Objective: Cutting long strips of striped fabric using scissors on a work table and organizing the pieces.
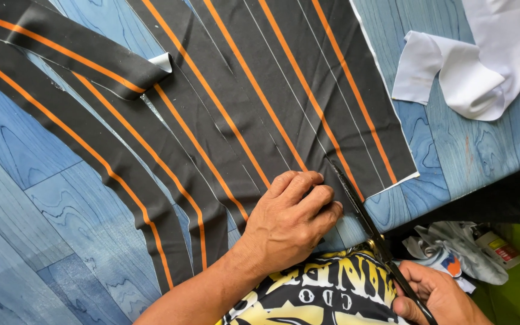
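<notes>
Flat, left hand (290, 219) fingers pin striped fabric (260, 90) — scissors (362, 216) just beside, right hand (437, 298) fingers clamped on them.

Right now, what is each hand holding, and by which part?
The right hand grips the black scissors by their handles. The left hand holds nothing; it presses flat on the black, orange-striped fabric beside the blades.

Black fabric (254, 90) with orange stripes, cut into strips, fills the upper centre. Your left hand (290, 219) presses it flat, lower centre. Your right hand (437, 298), lower right, grips scissors (371, 232). White cloth (470, 60), upper right, on blue table (31, 210).
</notes>
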